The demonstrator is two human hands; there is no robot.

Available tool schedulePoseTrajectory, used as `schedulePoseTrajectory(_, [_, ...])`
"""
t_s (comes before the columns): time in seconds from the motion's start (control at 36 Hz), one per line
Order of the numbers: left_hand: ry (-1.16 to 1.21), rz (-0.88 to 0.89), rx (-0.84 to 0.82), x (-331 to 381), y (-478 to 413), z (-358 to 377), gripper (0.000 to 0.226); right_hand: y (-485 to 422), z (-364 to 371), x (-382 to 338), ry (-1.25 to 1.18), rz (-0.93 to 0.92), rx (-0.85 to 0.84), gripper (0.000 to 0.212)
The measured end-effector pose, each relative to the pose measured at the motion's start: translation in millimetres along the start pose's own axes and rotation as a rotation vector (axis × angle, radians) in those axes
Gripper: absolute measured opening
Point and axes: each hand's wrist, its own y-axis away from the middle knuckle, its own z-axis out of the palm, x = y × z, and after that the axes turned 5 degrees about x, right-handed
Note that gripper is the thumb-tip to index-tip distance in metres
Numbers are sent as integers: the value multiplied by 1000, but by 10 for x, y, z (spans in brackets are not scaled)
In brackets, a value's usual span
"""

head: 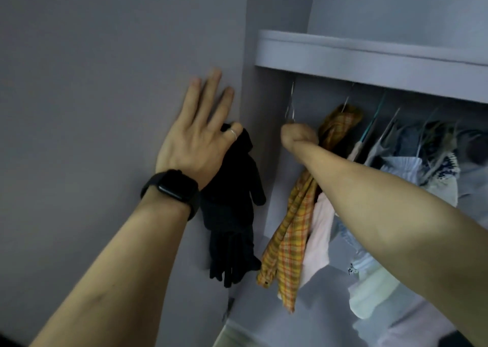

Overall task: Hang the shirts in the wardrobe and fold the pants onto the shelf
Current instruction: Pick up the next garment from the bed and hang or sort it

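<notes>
My left hand (pixel 195 138) lies against the grey wardrobe panel (pixel 105 82) with three fingers straight. Its ringed digit curls over the top of a black garment (pixel 229 204), which hangs down below the hand. My right hand (pixel 298 135) is a fist gripping a thin wire hanger (pixel 291 103) whose hook reaches up under the shelf (pixel 369 58). Just behind that fist and forearm hangs a yellow plaid shirt (pixel 287 243) on its own hanger. Whether the gripped hanger carries any cloth is hidden by my hand.
Further right under the shelf hang several garments on hangers (pixel 412 145), pale blue, white and patterned. A pale pink piece (pixel 317 238) hangs beside the plaid shirt. The top of the shelf shows nothing on it from this angle. A black watch (pixel 171 188) sits on my left wrist.
</notes>
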Motion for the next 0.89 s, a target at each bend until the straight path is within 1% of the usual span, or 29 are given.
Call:
schedulePoseTrajectory(0.06, [41,17,-45,7,30,3,60,22,-97,-25,11,-1,32,48])
schedulePoseTrajectory(0.11, [70,13,-88,-7,19,5,62,73,-224,-37,5,22,63,57])
schedulePoseTrajectory(0.17, [108,-11,-135,-28,-8,-2,63,176,-356,7,3,48,53,63])
schedulePoseTrajectory(0.22, [160,-34,-178,-63,-52,-33,60,322,-520,123,37,64,47,64])
schedulePoseTrajectory(0.28, [246,-59,-202,-113,-75,-113,52,543,-727,268,72,30,15,63])
schedulePoseTrajectory(0.31, [321,-77,-173,-144,-78,-144,44,663,-816,340,74,0,-4,63])
schedulePoseTrajectory(0.36, [485,-121,-63,-169,-79,-180,28,891,-1002,516,40,-30,-44,59])
schedulePoseTrajectory(0.44, [680,-195,27,-65,-88,-265,26,1240,-1381,884,-52,11,-68,60])
schedulePoseTrajectory(0.47, [740,-228,8,-9,-88,-295,28,1346,-1493,1004,-94,24,-72,62])
schedulePoseTrajectory(0.56, [989,-280,-217,201,-2,-408,34,1721,-1740,1347,-214,45,-78,63])
schedulePoseTrajectory(0.58, [1056,-253,-241,289,40,-428,33,1847,-1793,1466,-254,50,-66,63])
schedulePoseTrajectory(0.64, [1185,-173,-227,456,91,-471,30,2058,-1880,1678,-324,51,-36,62])
schedulePoseTrajectory(0.69, [1311,-89,-259,624,47,-556,39,2200,-2009,1796,-371,33,-10,62])
schedulePoseTrajectory(0.78, [1328,59,-330,878,-88,-673,68,2285,-2234,1803,-426,45,-17,63])
schedulePoseTrajectory(0.81, [1326,102,-341,949,-131,-723,75,2296,-2302,1792,-457,52,-40,64])
schedulePoseTrajectory(0.83, [1330,141,-344,1021,-182,-773,77,2299,-2371,1789,-497,56,-65,65])
schedulePoseTrajectory(0.89, [1342,192,-331,1142,-315,-851,71,2262,-2506,1794,-568,46,-114,65])
